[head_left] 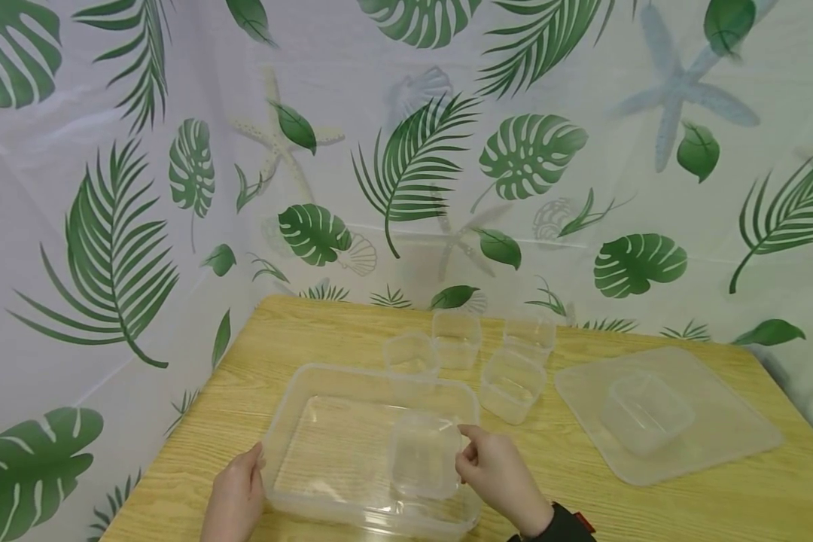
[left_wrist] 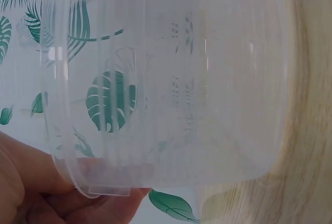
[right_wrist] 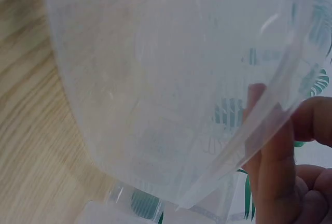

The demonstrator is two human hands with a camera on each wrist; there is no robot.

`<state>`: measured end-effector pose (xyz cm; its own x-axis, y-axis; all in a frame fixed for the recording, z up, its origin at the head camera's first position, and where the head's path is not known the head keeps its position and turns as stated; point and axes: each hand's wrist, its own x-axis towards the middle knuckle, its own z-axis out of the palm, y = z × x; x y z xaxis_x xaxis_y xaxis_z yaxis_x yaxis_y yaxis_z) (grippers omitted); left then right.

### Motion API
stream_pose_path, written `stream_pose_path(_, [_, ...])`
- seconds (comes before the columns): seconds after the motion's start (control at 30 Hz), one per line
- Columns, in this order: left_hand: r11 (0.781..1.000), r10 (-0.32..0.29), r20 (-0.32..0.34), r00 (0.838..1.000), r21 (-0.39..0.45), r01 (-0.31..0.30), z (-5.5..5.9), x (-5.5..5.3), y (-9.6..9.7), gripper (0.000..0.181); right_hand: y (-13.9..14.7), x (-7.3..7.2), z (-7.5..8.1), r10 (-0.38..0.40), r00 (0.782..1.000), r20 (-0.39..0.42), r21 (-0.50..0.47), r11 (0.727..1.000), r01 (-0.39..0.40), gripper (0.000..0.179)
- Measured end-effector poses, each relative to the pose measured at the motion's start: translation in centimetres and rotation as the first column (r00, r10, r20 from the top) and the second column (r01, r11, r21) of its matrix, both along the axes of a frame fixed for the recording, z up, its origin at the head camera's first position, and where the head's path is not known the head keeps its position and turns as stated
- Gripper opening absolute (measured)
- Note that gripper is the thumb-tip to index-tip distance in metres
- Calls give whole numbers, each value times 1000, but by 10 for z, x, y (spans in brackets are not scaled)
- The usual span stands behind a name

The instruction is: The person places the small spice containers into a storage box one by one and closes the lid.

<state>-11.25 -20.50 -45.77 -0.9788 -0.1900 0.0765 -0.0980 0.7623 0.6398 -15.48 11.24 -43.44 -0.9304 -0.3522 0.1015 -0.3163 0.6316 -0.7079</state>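
A large clear plastic box (head_left: 373, 519) stands open-topped on the table. My left hand (head_left: 233, 493) grips its left rim, and in the left wrist view the fingers (left_wrist: 98, 206) curl beneath the lip near a corner. Inside the box, toward its right side, is a small clear plastic container (head_left: 425, 455). My right hand (head_left: 501, 474) reaches over the box's right wall and holds that container by its right edge between thumb and index finger. In the right wrist view some fingers (right_wrist: 277, 167) show through the translucent plastic.
Several more small clear containers (head_left: 513, 388) stand behind the box and to its right. Farther right a flat translucent lid (head_left: 725, 433) lies on the wooden table (head_left: 196, 452), with another small container (head_left: 647, 414) on it. A leaf-print curtain (head_left: 406, 248) hangs behind and at the left.
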Motion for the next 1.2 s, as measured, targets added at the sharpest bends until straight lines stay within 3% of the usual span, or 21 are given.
stream_pose_path(0.3, [1000,-4,27,1000,-8,4,2,0,-1,31,-5,2,-3,-3,995,-103,98,995,14,39])
stream_pose_path(0.73, [1000,8,57,998,2,-8,1,-1,0,31,-9,1,-4,-11,989,-147,181,983,38,37])
stream_pose_path(1.2, [1000,4,8,1000,-16,-3,-1,-2,-1,30,-8,0,-4,65,980,-188,212,977,-24,3])
